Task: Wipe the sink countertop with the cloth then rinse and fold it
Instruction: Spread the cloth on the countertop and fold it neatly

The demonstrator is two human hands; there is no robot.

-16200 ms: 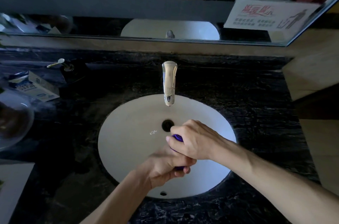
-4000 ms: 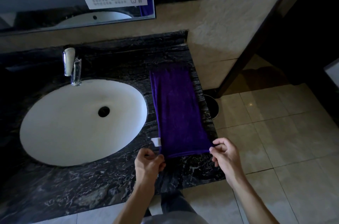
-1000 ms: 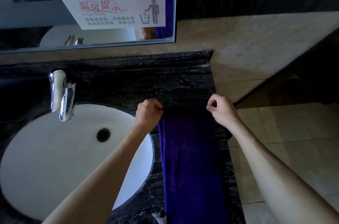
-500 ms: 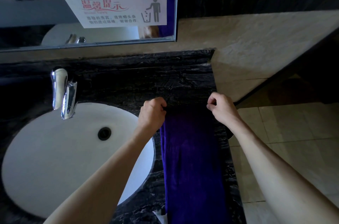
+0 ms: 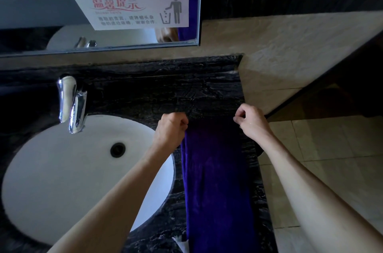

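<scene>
A long purple cloth (image 5: 215,180) lies flat as a narrow strip on the black marble countertop (image 5: 165,91), to the right of the white oval sink (image 5: 62,180). My left hand (image 5: 171,128) pinches the cloth's far left corner. My right hand (image 5: 250,121) pinches its far right corner. The far edge sits stretched between both hands. A white label (image 5: 179,241) shows at the cloth's near left corner.
A chrome faucet (image 5: 72,103) stands behind the sink. A mirror with a white notice sign (image 5: 132,9) hangs above the counter. The counter ends at a beige wall (image 5: 290,49) on the right, with tiled floor (image 5: 331,159) below.
Since a second ago both hands hold the cloth's far corners with almost no movement. Four seconds ago they held the near corners; earlier still they wrung the cloth over the sink.
</scene>
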